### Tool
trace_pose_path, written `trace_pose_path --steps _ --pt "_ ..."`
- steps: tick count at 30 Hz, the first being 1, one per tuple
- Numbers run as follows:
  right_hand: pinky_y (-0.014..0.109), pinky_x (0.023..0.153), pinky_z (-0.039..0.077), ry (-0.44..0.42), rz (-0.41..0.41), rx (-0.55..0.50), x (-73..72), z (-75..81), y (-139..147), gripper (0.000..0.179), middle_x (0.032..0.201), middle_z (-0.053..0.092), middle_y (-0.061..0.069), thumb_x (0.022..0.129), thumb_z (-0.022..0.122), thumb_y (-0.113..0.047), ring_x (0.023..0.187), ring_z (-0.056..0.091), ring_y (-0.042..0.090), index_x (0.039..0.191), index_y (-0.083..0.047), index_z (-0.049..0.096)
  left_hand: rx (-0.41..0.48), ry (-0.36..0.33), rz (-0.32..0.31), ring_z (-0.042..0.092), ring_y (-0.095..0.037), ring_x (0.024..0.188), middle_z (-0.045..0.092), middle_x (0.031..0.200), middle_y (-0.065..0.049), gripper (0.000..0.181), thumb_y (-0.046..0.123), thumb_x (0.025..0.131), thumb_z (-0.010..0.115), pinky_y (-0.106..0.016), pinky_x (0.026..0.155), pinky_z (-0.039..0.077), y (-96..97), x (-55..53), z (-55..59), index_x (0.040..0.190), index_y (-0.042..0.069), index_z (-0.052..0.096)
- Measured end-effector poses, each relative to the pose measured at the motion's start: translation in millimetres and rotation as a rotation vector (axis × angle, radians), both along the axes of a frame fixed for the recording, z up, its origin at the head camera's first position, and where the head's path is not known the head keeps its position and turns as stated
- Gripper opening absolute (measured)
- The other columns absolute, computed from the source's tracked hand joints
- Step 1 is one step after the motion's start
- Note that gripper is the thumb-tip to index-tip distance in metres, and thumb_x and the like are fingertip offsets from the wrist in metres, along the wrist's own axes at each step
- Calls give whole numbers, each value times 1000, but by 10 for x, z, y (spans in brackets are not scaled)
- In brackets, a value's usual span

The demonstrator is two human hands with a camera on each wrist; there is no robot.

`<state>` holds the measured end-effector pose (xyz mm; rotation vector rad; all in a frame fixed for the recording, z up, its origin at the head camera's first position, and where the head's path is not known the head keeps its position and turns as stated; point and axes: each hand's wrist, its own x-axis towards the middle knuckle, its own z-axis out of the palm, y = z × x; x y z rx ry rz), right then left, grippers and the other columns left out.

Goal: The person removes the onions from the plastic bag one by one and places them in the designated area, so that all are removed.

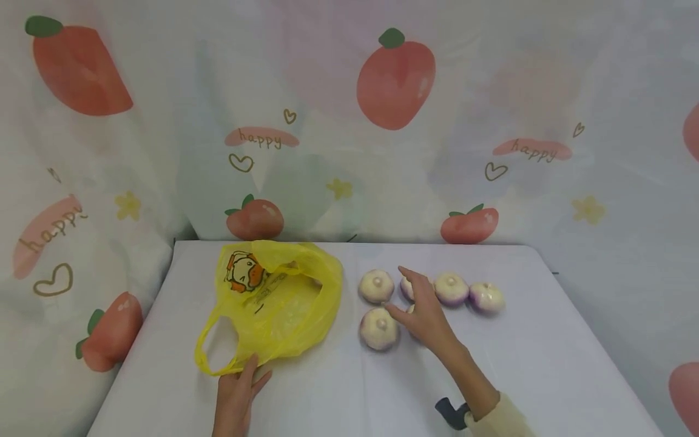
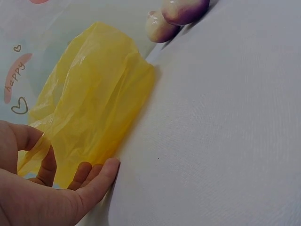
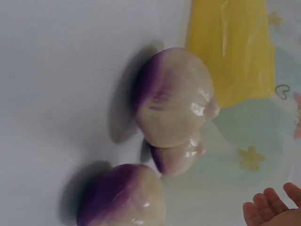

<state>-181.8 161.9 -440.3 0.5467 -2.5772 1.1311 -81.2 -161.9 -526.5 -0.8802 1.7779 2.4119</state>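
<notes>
A yellow plastic bag (image 1: pixel 295 315) with a cartoon duck print lies on the left half of the table, its mouth partly open. My left hand (image 1: pixel 236 391) is at its near edge; in the left wrist view, the thumb and a finger pinch the yellow film (image 2: pixel 94 108). Several shiny white-and-purple bulbs, turnip-like, sit right of the bag, among them a near-left bulb (image 1: pixel 379 329) and a far-right bulb (image 1: pixel 487 298). Over the group hovers my right hand (image 1: pixel 428 312), fingers spread and holding nothing. It partly hides two bulbs. The right wrist view shows a bulb (image 3: pixel 174 99) close up.
The white table (image 1: pixel 327 400) meets a fruit-printed curtain (image 1: pixel 338 170) at the back and left. A dark strap (image 1: pixel 452 414) shows by the right sleeve (image 1: pixel 499 419).
</notes>
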Motion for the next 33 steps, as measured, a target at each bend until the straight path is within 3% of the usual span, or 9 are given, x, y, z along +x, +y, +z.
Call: trace_pose_path --steps 8,14,19,23,28,33 --pt "47 107 35 -79 94 -55 -33 195 -462 71 139 40 8 82 73 -27 127 37 24 141 -9 38 4 7 1 50 -24 113 33 138 -16 57 24 97 54 -37 89 53 -12 0 8 142 3 25" --pt "43 107 36 -29 183 12 -23 265 -810 70 138 41 8 83 73 -26 126 38 23 141 -8 38 2 15 -8 49 -26 114 33 138 -16 58 24 97 55 -37 88 53 -10 -1 -12 142 5 25" --pt "39 108 35 -32 235 62 12 277 -1035 70 136 42 8 83 73 -29 126 37 22 140 -6 38 -65 -24 -56 48 -29 116 34 138 -18 63 32 95 57 -34 88 54 3 6 -28 141 2 27" --pt "37 107 36 -87 245 127 22 236 -1135 70 137 41 8 84 71 -32 126 37 22 141 -8 38 -243 -66 -102 55 -26 104 45 127 -19 62 42 93 57 -34 87 54 0 22 -13 134 0 37" --pt "36 105 40 -126 265 199 -31 209 -1243 69 137 40 12 85 70 -34 124 38 24 140 -7 37 -539 -40 -107 51 -26 103 57 111 -17 47 40 94 54 -44 93 44 -22 33 12 117 -1 50" --pt "35 102 42 -109 289 245 -137 201 -1396 64 133 44 13 86 70 -30 120 42 25 137 -5 42 -602 7 -92 53 -31 109 59 115 -19 39 33 95 54 -48 95 46 -13 28 31 113 -2 54"
